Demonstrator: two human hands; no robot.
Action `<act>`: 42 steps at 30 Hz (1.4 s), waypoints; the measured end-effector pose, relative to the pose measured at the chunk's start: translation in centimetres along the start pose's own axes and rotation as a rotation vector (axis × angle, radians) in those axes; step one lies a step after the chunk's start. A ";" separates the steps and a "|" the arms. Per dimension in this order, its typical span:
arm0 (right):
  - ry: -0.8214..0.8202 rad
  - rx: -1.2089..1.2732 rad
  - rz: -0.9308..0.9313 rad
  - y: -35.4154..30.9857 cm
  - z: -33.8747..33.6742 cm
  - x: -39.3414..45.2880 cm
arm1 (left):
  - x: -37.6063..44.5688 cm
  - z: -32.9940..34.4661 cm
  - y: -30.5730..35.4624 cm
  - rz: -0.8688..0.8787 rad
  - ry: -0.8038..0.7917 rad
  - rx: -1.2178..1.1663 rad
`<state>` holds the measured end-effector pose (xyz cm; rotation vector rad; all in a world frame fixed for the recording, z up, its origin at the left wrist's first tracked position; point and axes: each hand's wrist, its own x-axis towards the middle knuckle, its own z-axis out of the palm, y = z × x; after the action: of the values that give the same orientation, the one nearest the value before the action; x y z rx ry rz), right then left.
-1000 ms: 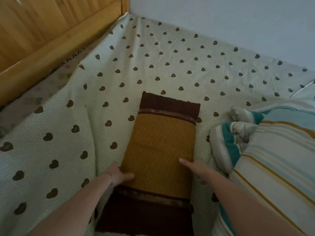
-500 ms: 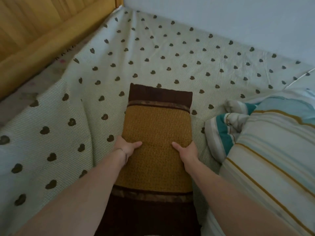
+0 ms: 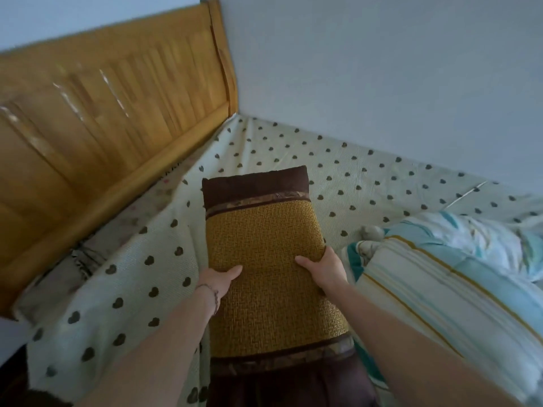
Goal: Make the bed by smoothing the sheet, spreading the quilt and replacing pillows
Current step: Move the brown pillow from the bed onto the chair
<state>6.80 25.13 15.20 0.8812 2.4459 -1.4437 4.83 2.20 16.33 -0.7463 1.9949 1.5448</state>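
pillow (image 3: 264, 259) gripped — quilt (image 3: 440, 274) beside, headboard (image 3: 102, 127) left

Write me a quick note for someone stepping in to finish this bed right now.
Left hand and right hand each grip a long side of the woven pillow, dark end toward the headboard.
The heart-print sheet is wrinkled near the headboard.
The striped quilt lies bunched on the right.
Left: place the pillow, smooth the sheet, spread the quilt.
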 end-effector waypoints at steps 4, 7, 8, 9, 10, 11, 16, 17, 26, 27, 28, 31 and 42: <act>0.058 -0.032 -0.044 -1.3 -4.0 -5.5 | -5.6 -0.6 2.1 0.094 -0.044 0.093; 0.155 -0.089 -0.109 -1.3 -7.0 -10.5 | -9.7 -0.2 2.8 0.162 -0.085 0.174; 0.185 -0.120 -0.139 -1.1 -7.7 -11.8 | -10.7 0.0 2.9 0.187 -0.099 0.196; 0.219 -0.156 -0.161 -0.4 -8.6 -13.5 | -12.0 0.3 2.7 0.216 -0.123 0.219; 0.256 -0.189 -0.177 0.2 -9.3 -15.1 | -13.2 0.7 2.6 0.242 -0.149 0.246; 0.290 -0.222 -0.183 0.8 -10.0 -16.5 | -14.1 0.9 2.5 0.262 -0.170 0.271; 0.457 -0.360 -0.107 5.1 -13.0 -24.3 | -19.6 3.1 0.4 0.340 -0.249 0.424; 0.482 -0.366 -0.083 6.1 -13.6 -25.8 | -20.6 3.8 -0.2 0.356 -0.266 0.461; 0.652 -0.303 0.131 18.0 -21.2 -38.4 | -31.8 13.3 -6.7 0.397 -0.490 0.618; 0.664 -0.311 0.141 18.9 -22.0 -39.3 | -32.9 14.3 -7.2 0.406 -0.488 0.631; 0.682 -0.312 0.155 20.4 -23.3 -40.6 | -34.4 15.8 -8.1 0.415 -0.494 0.649; 0.725 -0.265 0.213 25.3 -27.2 -44.7 | -39.1 20.7 -11.2 0.448 -0.537 0.707; 0.866 -0.215 0.332 42.6 -42.3 -60.4 | -58.1 36.6 -23.3 0.820 -0.494 0.931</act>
<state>86.13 51.64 30.99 2.0557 2.6869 -0.7315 64.97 39.72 31.46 0.8154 2.3401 0.7776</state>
